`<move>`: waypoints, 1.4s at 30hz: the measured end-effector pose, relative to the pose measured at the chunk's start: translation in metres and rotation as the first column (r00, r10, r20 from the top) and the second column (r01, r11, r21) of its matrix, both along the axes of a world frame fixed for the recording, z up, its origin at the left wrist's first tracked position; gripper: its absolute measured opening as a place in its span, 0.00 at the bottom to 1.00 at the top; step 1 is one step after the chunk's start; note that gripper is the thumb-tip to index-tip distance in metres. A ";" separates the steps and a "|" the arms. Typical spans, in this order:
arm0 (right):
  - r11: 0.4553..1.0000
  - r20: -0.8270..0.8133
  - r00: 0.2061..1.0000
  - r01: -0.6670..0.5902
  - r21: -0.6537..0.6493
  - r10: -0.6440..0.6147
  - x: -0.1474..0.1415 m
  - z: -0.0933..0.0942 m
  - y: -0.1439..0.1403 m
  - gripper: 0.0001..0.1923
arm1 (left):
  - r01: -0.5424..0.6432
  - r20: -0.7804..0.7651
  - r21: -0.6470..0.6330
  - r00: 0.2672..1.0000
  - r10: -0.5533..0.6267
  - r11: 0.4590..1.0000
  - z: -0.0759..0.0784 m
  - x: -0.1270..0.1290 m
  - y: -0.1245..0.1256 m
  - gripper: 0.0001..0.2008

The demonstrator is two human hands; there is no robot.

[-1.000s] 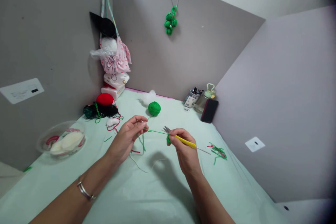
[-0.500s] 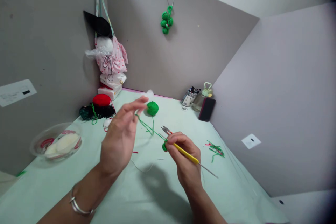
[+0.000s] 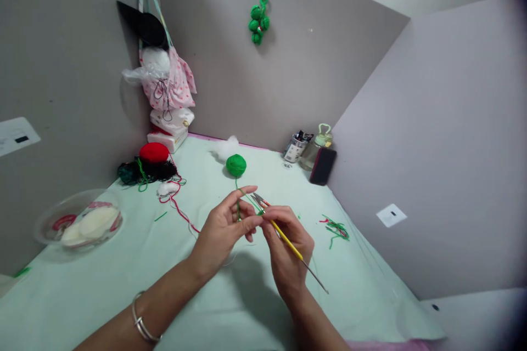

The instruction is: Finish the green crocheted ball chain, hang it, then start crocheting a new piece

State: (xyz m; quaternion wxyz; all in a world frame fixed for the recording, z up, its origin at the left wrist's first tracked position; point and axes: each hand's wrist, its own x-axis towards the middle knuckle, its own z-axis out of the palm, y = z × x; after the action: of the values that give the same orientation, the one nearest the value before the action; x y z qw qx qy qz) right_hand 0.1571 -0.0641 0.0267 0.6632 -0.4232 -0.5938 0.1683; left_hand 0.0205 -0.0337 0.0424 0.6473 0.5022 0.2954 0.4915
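My right hand (image 3: 288, 247) grips a yellow-handled crochet hook (image 3: 293, 248) whose metal shaft points down to the right. My left hand (image 3: 224, 230) has its thumb and fingers pinched on a strand of green yarn (image 3: 237, 200) right beside the right hand's fingertips. That strand runs back to a green yarn ball (image 3: 236, 165) on the pale green table cover (image 3: 123, 263). Small thread snips (image 3: 260, 201) with a red mark lie just behind my fingers. The green crochet piece is hidden between my hands.
A clear bowl (image 3: 78, 223) with white and red pieces stands at the left. Red and dark yarn (image 3: 148, 163), white stuffing (image 3: 226, 148), yarn scraps (image 3: 335, 228), a jar, a bottle and a dark phone (image 3: 322, 165) sit about. Green crocheted balls (image 3: 257, 17) hang on the wall.
My left hand, raised and spread half a second ago, has come down and closed on the yarn next to my right hand. The view has shifted slightly downward.
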 end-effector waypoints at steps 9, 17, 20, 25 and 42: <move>0.989 0.131 0.988 0.065 0.130 -0.082 -0.002 -0.010 0.002 0.10 | -0.001 0.132 -0.101 0.991 0.014 0.995 -0.011 -0.001 0.006 0.28; 0.999 -0.033 0.999 0.019 -0.033 -0.020 -0.004 -0.011 0.009 0.05 | 0.043 0.204 -0.277 0.979 0.014 0.960 -0.010 0.000 0.004 0.26; 0.979 -0.222 0.974 -0.080 -0.185 0.037 -0.003 -0.007 0.014 0.03 | 0.089 0.275 -0.347 0.961 0.011 0.934 -0.011 0.001 0.005 0.21; 0.924 -0.485 0.873 -0.218 -0.315 0.041 -0.002 -0.004 0.018 0.08 | 0.145 0.352 -0.437 0.936 0.020 0.888 -0.014 0.006 0.009 0.13; 0.864 -0.545 0.810 -0.420 -0.278 0.218 0.008 -0.003 0.013 0.07 | 0.175 0.309 -0.271 0.947 -0.086 0.947 -0.002 -0.002 -0.003 0.18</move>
State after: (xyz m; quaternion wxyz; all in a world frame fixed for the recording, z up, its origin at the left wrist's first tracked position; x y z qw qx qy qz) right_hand 0.1649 -0.0508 0.0238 0.6575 -0.3794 -0.4221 0.4956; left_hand 0.0189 -0.0367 0.0408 0.7829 0.3403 0.2321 0.4663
